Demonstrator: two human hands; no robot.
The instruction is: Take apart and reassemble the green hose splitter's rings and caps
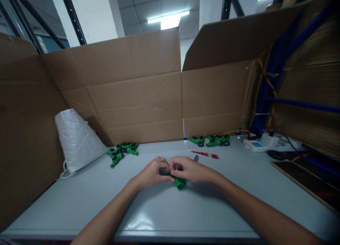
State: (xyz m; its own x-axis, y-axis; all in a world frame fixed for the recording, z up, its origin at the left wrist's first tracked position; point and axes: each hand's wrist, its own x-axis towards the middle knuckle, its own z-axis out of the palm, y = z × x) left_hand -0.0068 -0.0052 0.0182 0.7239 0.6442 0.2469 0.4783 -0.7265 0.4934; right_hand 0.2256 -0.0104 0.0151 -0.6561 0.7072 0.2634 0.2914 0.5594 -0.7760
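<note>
At the middle of the table, my left hand (155,172) is closed around the side of a green toy vehicle (180,183) whose round, hollow-looking end points toward me. Much of the toy is hidden by my fingers. My right hand (190,169) meets it from the other side, thumb and fingers pinched together over the top of the toy. Whatever sits in that pinch is too small to make out. Just behind the right hand pokes out a short blue-purple thing (196,158), mostly covered. A red screwdriver (204,154) lies a little farther back.
Several green toy vehicles with black parts (123,153) lie at the back left, by a white wrapped bundle (77,140). More green toys with black wheels (216,141) stand at the back right. A power strip (261,144) and a dark board (305,181) are at right. Cardboard walls (127,103) surround the table.
</note>
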